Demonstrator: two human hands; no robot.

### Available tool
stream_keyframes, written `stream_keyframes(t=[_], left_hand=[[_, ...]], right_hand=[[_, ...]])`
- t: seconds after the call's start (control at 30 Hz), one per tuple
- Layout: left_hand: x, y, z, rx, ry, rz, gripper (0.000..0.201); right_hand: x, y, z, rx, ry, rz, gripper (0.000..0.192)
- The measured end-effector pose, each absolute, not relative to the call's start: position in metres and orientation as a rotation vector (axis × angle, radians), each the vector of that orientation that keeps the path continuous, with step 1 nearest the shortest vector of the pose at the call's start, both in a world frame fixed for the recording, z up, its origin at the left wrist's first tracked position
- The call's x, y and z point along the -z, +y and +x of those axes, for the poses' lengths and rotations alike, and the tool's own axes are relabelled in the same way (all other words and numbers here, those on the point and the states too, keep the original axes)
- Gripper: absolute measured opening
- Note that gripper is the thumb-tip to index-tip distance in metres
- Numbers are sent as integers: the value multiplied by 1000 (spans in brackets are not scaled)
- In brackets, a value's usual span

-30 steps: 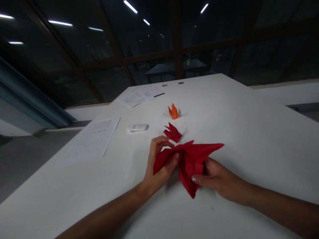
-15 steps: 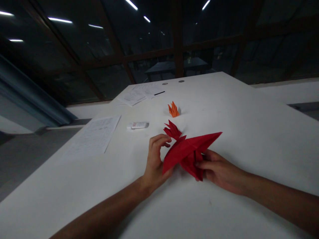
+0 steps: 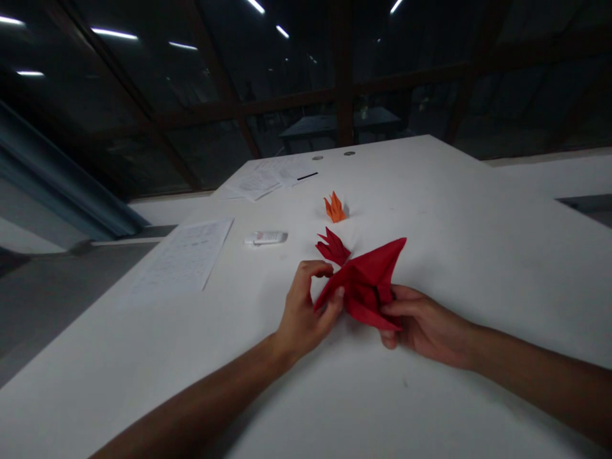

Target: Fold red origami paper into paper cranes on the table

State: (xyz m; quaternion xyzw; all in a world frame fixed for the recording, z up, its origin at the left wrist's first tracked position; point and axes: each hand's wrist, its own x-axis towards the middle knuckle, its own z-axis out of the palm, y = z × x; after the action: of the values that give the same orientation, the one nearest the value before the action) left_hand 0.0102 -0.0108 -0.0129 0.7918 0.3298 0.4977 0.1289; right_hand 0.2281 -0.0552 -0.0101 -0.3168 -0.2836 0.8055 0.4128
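Observation:
A partly folded piece of red origami paper is held above the white table between both hands. My left hand pinches its left edge, thumb on the near face and fingers curled behind. On the other side, my right hand grips the lower right part between thumb and fingers. A pointed flap rises to the upper right, and the folds open toward me in the middle. Just beyond lies a smaller red origami piece with several points. Farther back stands an orange origami piece of similar shape.
A white tube-shaped item lies left of the origami. Printed sheets rest along the table's left edge, with more papers and a black pen-like stick at the back. Dark windows stand beyond the white table.
The red paper has tilted, so its inner folds now face me and its right tip sits farther left. My left thumb has come onto its near face.

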Motion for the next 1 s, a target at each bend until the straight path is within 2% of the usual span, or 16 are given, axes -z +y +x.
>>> stream_keyframes(t=[0.13,0.37,0.53,0.77,0.9,1.0], left_hand=[[14,-11,11,-1414,948,2245,33],[18,-9,9,-1385,786,2083,44],[11,-9,14,-1621,646,1922,44],[5,-2,12,-1660,686,1920,26],[6,-1,6,-1548,711,2130,20],[4,-2,3,-1473,722,2245,21]], right_hand=[[13,-56,228,-2024,-739,-728,29],[14,-58,227,-1988,-830,-722,31],[13,-59,224,-1975,-780,-721,30],[18,-60,223,-1942,-683,-829,32],[19,-61,225,-1966,-693,-862,19],[19,-62,223,-1996,-705,-864,18]])
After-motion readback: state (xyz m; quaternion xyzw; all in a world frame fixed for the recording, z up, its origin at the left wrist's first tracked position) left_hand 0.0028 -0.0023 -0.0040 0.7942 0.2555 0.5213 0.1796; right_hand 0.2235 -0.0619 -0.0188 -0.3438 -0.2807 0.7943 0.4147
